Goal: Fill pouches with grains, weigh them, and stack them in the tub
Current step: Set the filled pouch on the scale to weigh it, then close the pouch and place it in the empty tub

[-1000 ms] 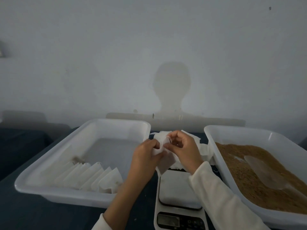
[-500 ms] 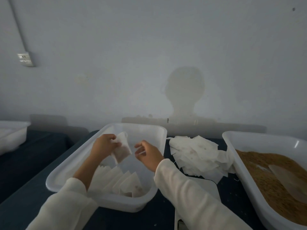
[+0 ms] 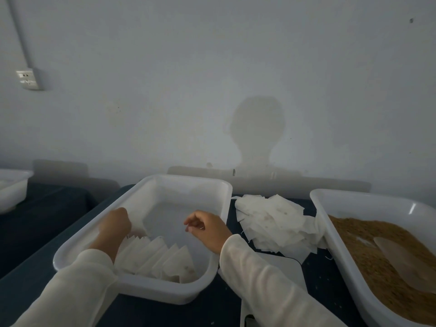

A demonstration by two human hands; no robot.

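Down in the white tub (image 3: 207, 274), the left hand (image 3: 115, 224) curls at the far end of the row of filled pouches (image 3: 155, 258), seemingly gripping one. The right hand (image 3: 207, 227) hovers beside it, loosely curled, holding nothing.

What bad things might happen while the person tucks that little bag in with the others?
The left hand reaches down at the far end of the row of filled pouches leaning in the tub; a bump might tip them over like dominoes. The right hand's sleeve lies across the scale, beside the loose pile of empty pouches, so it might drag some off.
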